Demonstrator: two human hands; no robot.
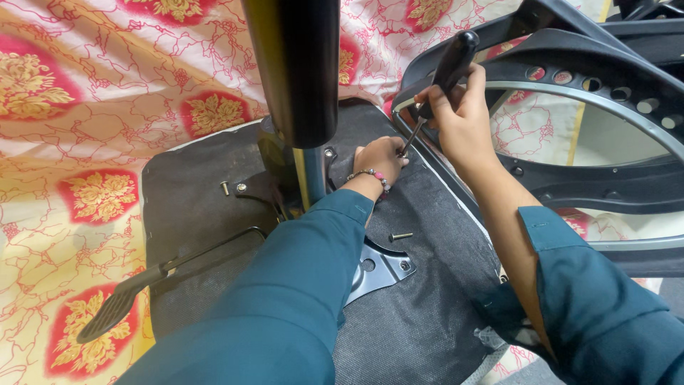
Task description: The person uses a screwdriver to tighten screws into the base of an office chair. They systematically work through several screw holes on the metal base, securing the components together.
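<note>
Surface: a bedsheet in cream with red and gold flowers lay under everything.
Seat underside: black woven fabric, flat, facing up.
Lever: black ribbed paddle at the near left.
Loose screw: lay on the fabric, near the metal bracket.
Left hand: fingers curled at the screwdriver tip.
Right hand: grip closed round the screwdriver handle.
Obstruction: the gas cylinder hid part of the bracket.
Far: perforated black plastic chair back.

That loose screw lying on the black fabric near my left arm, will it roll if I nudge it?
The loose screw probably rolls in a curve, its head being wider than its shank. The textured black fabric should slow it. It looks small, likely light.
</note>
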